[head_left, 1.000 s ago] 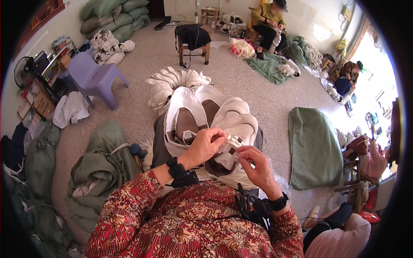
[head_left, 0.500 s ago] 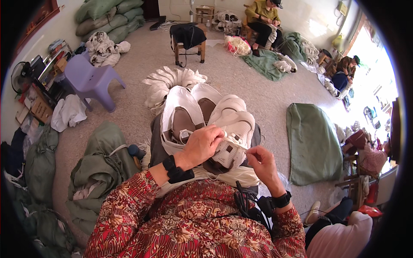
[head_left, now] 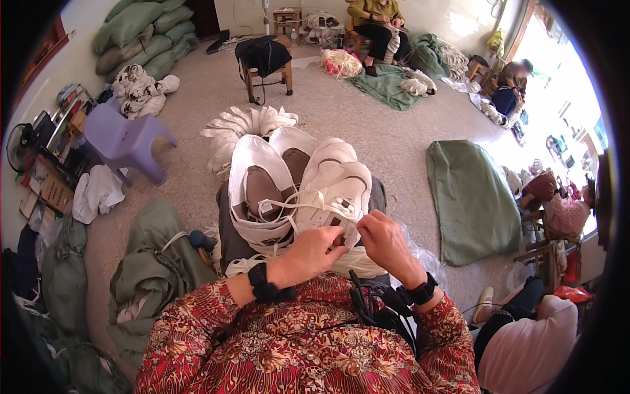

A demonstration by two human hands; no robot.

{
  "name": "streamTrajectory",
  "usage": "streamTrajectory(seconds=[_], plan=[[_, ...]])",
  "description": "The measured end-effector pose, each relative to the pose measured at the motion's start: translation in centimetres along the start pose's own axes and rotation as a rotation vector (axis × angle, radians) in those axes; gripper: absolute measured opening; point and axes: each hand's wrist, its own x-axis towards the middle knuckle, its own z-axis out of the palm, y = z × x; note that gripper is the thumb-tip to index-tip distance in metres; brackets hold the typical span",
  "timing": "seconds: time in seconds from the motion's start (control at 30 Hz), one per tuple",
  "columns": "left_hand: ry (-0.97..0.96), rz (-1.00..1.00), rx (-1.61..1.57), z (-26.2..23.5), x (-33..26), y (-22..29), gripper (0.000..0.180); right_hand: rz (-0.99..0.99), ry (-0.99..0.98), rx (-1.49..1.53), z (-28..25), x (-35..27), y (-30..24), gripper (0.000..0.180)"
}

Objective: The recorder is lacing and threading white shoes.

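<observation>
Across my lap lie several white shoes. One shoe (head_left: 336, 178) points its toe away from me, with a cream shoelace (head_left: 315, 197) looping over its front. My left hand (head_left: 314, 249) is closed, thumb and fingers pinching the near edge of this shoe. Close beside it on the right, my right hand (head_left: 388, 244) is closed too, its fingertips at the shoe's right edge where the lace runs in; the fingers partly hide the lace end. Left of this shoe stands an open white shoe (head_left: 261, 157) with a brown inside.
A ring of white shoe pieces (head_left: 246, 121) lies on the floor ahead. To the left are a purple chair (head_left: 128, 138) and green sacks (head_left: 154, 253); a green sack (head_left: 471, 203) lies at right. Two people sit working at the far right; another person's pink sleeve (head_left: 531, 348) shows near me.
My left hand has come nearer to me, down to the shoe's near edge. My right hand has moved left and up against the shoe. The lace now loops loosely; the view has shifted slightly.
</observation>
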Motion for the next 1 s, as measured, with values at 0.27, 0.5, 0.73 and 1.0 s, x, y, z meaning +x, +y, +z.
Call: streamTrajectory(seconds=[0.27,0.5,0.73,1.0], plan=[[0.109,-0.072,-0.237,2.1,0.0,-0.5,0.031,-0.064,0.032,-0.019,0.7,0.0,0.4,0.005],[0.055,-0.188,-0.367,1.7,0.8,-0.6,0.032,0.209,0.075,0.257,1.8,-0.9,1.0,0.009],[0.030,-0.207,-0.428,1.6,0.9,-1.1,0.034,0.164,-0.090,0.101,0.2,-0.3,0.2,0.017],[-0.004,-0.205,-0.400,1.4,1.2,-1.0,0.034,0.062,-0.113,0.069,0.6,0.2,1.0,0.019]])
